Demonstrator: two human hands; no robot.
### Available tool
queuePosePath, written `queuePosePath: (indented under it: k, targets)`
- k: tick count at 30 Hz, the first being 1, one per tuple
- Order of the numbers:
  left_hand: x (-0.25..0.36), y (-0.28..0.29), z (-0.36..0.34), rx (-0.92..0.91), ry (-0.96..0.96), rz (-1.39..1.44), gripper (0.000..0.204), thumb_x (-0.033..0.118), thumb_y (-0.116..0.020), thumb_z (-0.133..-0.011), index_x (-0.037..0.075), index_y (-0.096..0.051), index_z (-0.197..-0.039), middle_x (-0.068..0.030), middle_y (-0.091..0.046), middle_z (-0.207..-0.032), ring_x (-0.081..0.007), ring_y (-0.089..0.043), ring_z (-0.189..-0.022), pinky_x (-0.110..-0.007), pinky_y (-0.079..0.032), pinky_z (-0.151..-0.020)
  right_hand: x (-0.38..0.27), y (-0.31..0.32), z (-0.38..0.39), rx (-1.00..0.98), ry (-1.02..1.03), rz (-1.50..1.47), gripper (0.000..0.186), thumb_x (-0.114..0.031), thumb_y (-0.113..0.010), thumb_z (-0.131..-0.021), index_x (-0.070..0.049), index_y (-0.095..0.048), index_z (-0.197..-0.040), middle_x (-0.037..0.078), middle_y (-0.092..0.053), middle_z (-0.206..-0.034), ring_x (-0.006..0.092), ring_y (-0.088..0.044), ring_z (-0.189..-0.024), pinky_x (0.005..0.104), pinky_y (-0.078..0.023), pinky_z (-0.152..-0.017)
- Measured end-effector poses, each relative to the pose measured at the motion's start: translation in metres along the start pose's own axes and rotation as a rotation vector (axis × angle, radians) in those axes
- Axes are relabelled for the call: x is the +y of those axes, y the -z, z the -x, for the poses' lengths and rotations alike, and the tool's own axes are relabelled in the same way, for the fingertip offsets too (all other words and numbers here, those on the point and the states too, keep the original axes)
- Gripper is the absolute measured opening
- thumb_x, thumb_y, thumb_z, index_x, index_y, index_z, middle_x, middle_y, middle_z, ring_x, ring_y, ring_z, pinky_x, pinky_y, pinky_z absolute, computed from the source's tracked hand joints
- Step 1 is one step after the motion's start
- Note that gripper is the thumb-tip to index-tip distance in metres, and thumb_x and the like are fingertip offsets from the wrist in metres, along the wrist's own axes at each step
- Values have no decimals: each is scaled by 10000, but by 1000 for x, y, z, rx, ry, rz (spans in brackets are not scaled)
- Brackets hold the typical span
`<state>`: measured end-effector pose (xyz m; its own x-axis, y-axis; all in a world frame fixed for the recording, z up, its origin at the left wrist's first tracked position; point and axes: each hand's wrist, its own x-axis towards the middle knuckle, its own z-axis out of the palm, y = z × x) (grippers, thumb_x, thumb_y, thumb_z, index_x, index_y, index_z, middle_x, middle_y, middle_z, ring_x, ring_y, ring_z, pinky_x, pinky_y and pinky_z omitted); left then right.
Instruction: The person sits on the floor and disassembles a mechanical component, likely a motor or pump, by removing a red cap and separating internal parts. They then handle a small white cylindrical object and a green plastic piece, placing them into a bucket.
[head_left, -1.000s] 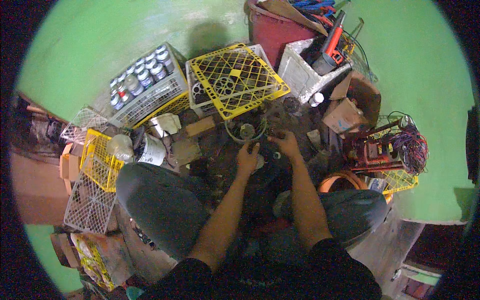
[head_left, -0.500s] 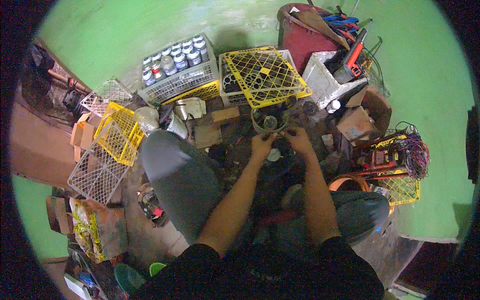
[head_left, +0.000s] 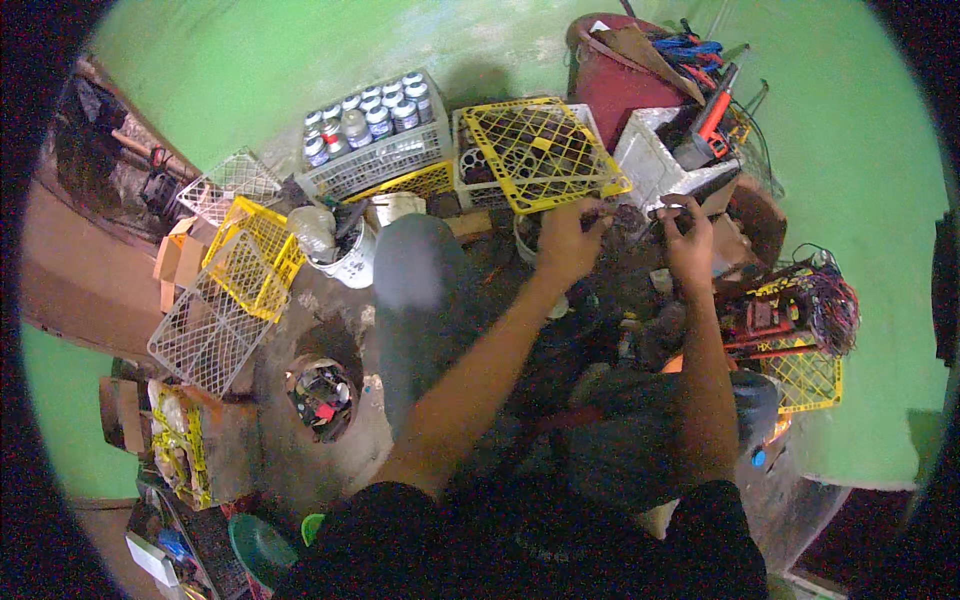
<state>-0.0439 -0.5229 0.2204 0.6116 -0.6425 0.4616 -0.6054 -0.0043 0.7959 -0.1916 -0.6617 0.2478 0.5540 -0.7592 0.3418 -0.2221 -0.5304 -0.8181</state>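
Note:
My left hand (head_left: pixel 571 242) is raised in front of the yellow plastic grate, its fingers curled and thumb closed toward them. Something small and dark may be between its fingertips, too unclear to name. A hand's width to the right, my right hand (head_left: pixel 689 245) has thumb and fingers bent into a pinch. A small pale and dark shape shows at those fingertips; I cannot tell whether it is held or lies behind them. Below and behind my left hand stands a round container (head_left: pixel 526 243), mostly covered by that hand. A pale round piece (head_left: pixel 559 307) lies under my left wrist.
A grey crate (head_left: pixel 375 160) of several white bottles stands against the wall. Beside it the yellow grate (head_left: pixel 545 150) covers another crate. A red bin (head_left: pixel 610 85), a white foam box (head_left: pixel 645 150) and bundled wires (head_left: pixel 832 305) are at right. A white bucket (head_left: pixel 352 262) stands left.
My hands, close together over the round container before, have come apart and up, the right one farther to the right. My left knee has shifted right, uncovering the white bucket and a container of odds and ends.

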Motion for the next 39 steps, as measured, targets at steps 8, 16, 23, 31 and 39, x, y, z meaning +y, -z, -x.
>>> queuePosePath:
  k: [8,16,23,31,39]
  targets:
    - [9,46,3,-198,130,45,178,104,-697,-837,33,-723,-998,-162,-722,-958,-307,-701,-905,-387,-531,-838,71,-12,59,46,-61,157,268,-85,-698,-860,16,-583,-1080,133,-662,-993,228,-631,-905,354,-497,-815]
    - [-80,27,63,-312,407,-91,293,160,-749,-808,13,-698,-1055,-166,-717,-1036,-299,-694,-975,-395,-527,-870,103,-91,96,-219,-299,238,385,-150,-783,-767,35,-644,-1074,181,-695,-945,300,-666,-854,379,-513,-801]
    - [-121,13,88,-408,586,28,340,203,-774,-810,-16,-683,-1053,-171,-717,-1040,-287,-699,-967,-388,-540,-845,151,-127,111,-313,-358,196,341,-175,-798,-761,24,-673,-1008,196,-702,-948,317,-684,-890,412,-521,-805]
    - [-126,12,85,-399,567,3,257,185,-746,-838,-16,-704,-993,-155,-735,-908,-233,-712,-833,-354,-542,-753,171,-130,115,-355,-361,282,321,-188,-765,-805,32,-680,-1022,207,-702,-972,339,-676,-895,406,-516,-820]
    - [-121,14,79,-300,553,16,225,184,-719,-876,-25,-712,-960,-144,-732,-844,-180,-693,-731,-324,-523,-679,113,-137,78,-394,-281,-32,324,-245,-735,-868,18,-687,-1051,142,-717,-984,219,-669,-850,353,-522,-785]
